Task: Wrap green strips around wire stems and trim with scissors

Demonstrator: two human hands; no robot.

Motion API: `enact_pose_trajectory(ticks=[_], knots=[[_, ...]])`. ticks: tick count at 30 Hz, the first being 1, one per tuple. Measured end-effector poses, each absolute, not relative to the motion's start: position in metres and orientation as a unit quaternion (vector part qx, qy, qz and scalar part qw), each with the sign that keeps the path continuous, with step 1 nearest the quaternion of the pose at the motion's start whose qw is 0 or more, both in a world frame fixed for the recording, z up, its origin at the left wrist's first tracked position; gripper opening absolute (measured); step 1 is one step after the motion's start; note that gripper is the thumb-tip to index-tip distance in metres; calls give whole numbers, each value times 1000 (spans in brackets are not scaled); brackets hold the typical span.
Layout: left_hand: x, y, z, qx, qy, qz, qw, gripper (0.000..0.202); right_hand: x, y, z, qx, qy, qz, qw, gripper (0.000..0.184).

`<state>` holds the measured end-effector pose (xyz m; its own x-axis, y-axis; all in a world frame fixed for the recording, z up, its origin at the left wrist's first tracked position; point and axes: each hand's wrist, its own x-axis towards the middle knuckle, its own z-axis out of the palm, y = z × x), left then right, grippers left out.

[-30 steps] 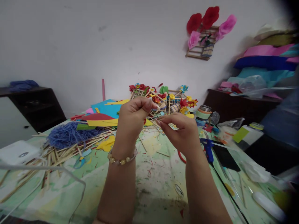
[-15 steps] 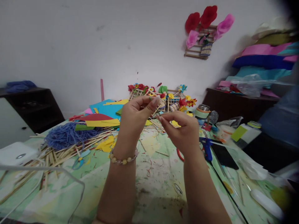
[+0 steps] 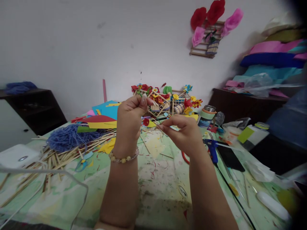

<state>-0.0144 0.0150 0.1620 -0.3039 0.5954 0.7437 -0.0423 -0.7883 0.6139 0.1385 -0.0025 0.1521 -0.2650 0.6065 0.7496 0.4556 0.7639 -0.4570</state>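
Note:
My left hand [image 3: 130, 111] is raised over the middle of the table, thumb and fingers pinched together. A small bit of green shows at its fingertips; the rest of what it grips is hidden. Lower and to the right, my right hand [image 3: 183, 131] also pinches, with a thin, partly green piece at its fingertips, too small to name. The two hands are apart. Behind them stand small stick-lattice stands [image 3: 159, 102] with paper flowers [image 3: 188, 103]. Near my right forearm lies a blue glue gun [image 3: 212, 151].
Blue yarn [image 3: 72, 139] and wooden sticks [image 3: 56, 163] lie at left, with coloured paper sheets [image 3: 103, 125] behind. At right are a jar [image 3: 206, 115], a phone [image 3: 230, 158] and a white container [image 3: 253, 137]. A white cable [image 3: 82, 191] crosses the left front.
My left hand has moved left and slightly up, away from my right hand, which has shifted slightly left. Both remain pinched. The gap between their fingertips is wider.

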Motion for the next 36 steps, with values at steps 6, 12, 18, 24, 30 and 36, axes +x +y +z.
enact_pose_trajectory(ticks=[6, 12, 18, 24, 30, 36], knots=[[-11, 10, 164, 547, 309, 747, 218, 24, 141, 1, 151, -340, -769, 43, 540, 13], [-14, 11, 164, 539, 344, 743, 196, 29, 139, 3, 151, -360, -778, 46, 512, 13], [-8, 5, 166, 552, 370, 730, 162, 29, 128, 2, 147, -346, -767, -1, 540, 9], [-2, -1, 166, 572, 370, 718, 145, 26, 122, 1, 142, -365, -726, -108, 573, 17], [-3, -2, 167, 594, 341, 711, 157, 26, 126, -1, 141, -352, -742, -114, 560, 19], [-2, -2, 167, 606, 317, 710, 169, 26, 129, 1, 144, -343, -762, -109, 539, 16]])
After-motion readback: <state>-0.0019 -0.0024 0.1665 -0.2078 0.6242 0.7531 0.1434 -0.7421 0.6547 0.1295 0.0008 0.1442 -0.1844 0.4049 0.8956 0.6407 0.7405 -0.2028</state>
